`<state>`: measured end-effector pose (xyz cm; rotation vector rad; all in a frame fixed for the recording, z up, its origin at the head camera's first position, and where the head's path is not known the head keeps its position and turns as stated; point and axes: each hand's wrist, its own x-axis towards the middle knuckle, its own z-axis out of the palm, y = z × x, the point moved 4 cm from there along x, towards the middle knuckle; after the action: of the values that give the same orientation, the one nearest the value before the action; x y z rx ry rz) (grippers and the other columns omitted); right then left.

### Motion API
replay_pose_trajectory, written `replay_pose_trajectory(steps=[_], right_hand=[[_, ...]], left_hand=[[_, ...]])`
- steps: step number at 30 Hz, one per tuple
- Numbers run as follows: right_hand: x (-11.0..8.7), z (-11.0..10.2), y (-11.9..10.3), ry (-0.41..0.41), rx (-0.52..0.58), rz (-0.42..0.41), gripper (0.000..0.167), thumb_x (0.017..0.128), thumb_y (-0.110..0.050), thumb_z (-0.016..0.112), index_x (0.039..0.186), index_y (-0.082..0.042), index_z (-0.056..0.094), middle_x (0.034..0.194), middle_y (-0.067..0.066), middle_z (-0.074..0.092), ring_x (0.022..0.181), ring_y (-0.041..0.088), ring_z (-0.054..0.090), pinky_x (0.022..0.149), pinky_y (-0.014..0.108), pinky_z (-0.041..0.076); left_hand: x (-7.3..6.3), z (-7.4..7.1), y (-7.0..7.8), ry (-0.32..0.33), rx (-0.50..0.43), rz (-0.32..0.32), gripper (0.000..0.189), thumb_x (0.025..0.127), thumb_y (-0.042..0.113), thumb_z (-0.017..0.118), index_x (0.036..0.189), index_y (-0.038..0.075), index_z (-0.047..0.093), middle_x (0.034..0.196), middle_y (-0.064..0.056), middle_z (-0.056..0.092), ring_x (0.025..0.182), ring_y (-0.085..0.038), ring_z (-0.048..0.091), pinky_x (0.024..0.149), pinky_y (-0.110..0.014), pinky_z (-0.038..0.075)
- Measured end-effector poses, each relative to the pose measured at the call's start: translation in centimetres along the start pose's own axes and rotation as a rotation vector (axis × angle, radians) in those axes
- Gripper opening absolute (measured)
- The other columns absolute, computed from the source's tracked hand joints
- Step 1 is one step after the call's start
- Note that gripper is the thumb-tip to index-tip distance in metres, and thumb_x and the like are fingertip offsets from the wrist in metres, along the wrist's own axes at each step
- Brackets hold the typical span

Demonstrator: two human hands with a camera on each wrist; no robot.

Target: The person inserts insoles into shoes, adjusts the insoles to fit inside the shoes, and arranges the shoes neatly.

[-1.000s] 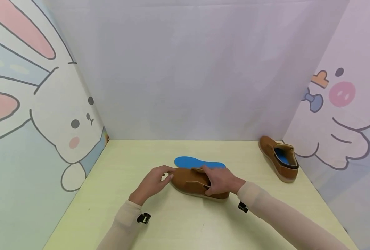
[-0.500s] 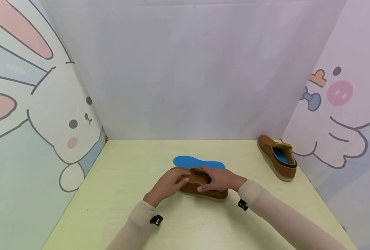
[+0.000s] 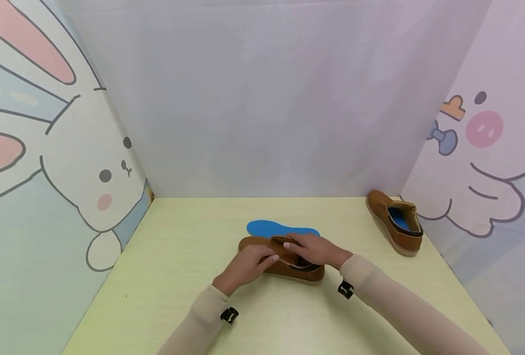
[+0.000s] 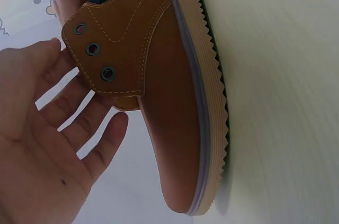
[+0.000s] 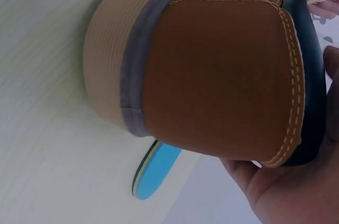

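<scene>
A brown shoe point(image 3: 252, 242) stands on the table, its toe to the left and its opening up. My left hand point(image 3: 246, 266) has its fingers at the near eyelet flap point(image 4: 100, 49); in the left wrist view they pass behind that flap, with the thumb by its edge. My right hand point(image 3: 313, 248) grips the far side of the opening, its thumb at the raised far flap. In the right wrist view the shoe's heel point(image 5: 217, 75) and dark collar lining show. Behind the shoe lies a blue insole point(image 3: 264, 228), partly covered by shoe and right hand.
At the back right a second brown shoe point(image 3: 407, 244) stands with a blue insole inside it. A pale wall point(image 3: 262, 123) closes off the back of the table point(image 3: 191, 222). Side panels with cartoon animals stand left and right.
My left hand has moved right, from the toe to the eyelet flap. My right thumb has shifted from the near side of the opening up to the far flap. The shoe stays nearly in place.
</scene>
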<state>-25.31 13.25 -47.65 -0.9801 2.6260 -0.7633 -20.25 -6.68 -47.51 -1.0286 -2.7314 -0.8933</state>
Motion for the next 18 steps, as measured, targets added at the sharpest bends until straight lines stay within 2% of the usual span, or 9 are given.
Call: replay_pose_trajectory(steps=[5, 7, 9, 11, 13, 16, 18], right_hand=[[-0.2, -0.5, -1.2, 0.193, -0.161, -0.156, 0.039, 0.106, -0.022, 0.058, 0.143, -0.009, 0.055, 0.123, 0.006, 0.066, 0.096, 0.017, 0.068, 0.08, 0.036, 0.058], [-0.2, -0.7, -1.8, 0.248, -0.227, -0.233, 0.035, 0.102, -0.01, 0.062, 0.137, -0.011, 0.061, 0.121, 0.005, 0.066, 0.091, 0.015, 0.068, 0.076, 0.033, 0.058], [-0.3, -0.9, -2.3, 0.283, -0.291, -0.287, 0.031, 0.099, -0.004, 0.064, 0.13, -0.011, 0.067, 0.12, 0.005, 0.066, 0.091, 0.015, 0.068, 0.075, 0.032, 0.059], [-0.2, -1.2, -2.4, 0.297, -0.344, -0.295, 0.029, 0.098, -0.004, 0.066, 0.126, -0.012, 0.07, 0.12, 0.004, 0.066, 0.092, 0.015, 0.068, 0.076, 0.032, 0.059], [-0.1, -1.4, -2.4, 0.296, -0.373, -0.266, 0.029, 0.098, -0.006, 0.067, 0.126, -0.012, 0.071, 0.121, 0.003, 0.067, 0.094, 0.016, 0.068, 0.077, 0.033, 0.059], [0.1, -1.6, -2.1, 0.29, -0.382, -0.199, 0.031, 0.098, -0.01, 0.068, 0.129, -0.011, 0.07, 0.122, 0.004, 0.067, 0.089, 0.015, 0.068, 0.074, 0.032, 0.058], [0.2, -1.7, -2.0, 0.286, -0.367, -0.164, 0.032, 0.098, -0.013, 0.068, 0.13, -0.012, 0.07, 0.122, 0.005, 0.067, 0.087, 0.014, 0.068, 0.072, 0.03, 0.058]], left_hand=[[0.1, 0.2, -0.1, 0.006, -0.007, 0.001, 0.031, 0.106, 0.03, 0.056, 0.086, 0.012, 0.072, 0.069, 0.014, 0.053, 0.063, -0.001, 0.047, 0.059, -0.019, 0.042], [0.1, 0.3, -0.2, -0.024, -0.041, -0.014, 0.031, 0.106, 0.029, 0.057, 0.086, 0.011, 0.072, 0.068, 0.012, 0.052, 0.062, -0.002, 0.047, 0.058, -0.019, 0.042], [0.1, 0.2, -0.5, -0.058, -0.094, -0.045, 0.026, 0.105, 0.028, 0.059, 0.093, 0.011, 0.074, 0.074, 0.012, 0.058, 0.066, -0.001, 0.051, 0.061, -0.019, 0.045], [0.2, 0.0, -0.5, -0.093, -0.132, -0.056, 0.019, 0.103, 0.026, 0.063, 0.102, 0.012, 0.075, 0.085, 0.011, 0.065, 0.076, -0.001, 0.057, 0.067, -0.02, 0.05], [0.3, -0.2, -0.5, -0.123, -0.137, -0.043, 0.018, 0.099, 0.026, 0.068, 0.111, 0.015, 0.075, 0.1, 0.011, 0.069, 0.091, -0.003, 0.062, 0.079, -0.023, 0.053], [0.6, -0.4, -0.4, -0.156, -0.076, 0.011, 0.028, 0.095, 0.03, 0.073, 0.12, 0.016, 0.073, 0.117, 0.008, 0.068, 0.112, -0.01, 0.06, 0.096, -0.029, 0.051], [0.7, -0.3, -0.3, -0.163, -0.021, 0.029, 0.034, 0.092, 0.033, 0.076, 0.122, 0.018, 0.072, 0.123, 0.006, 0.066, 0.12, -0.014, 0.057, 0.102, -0.032, 0.048]])
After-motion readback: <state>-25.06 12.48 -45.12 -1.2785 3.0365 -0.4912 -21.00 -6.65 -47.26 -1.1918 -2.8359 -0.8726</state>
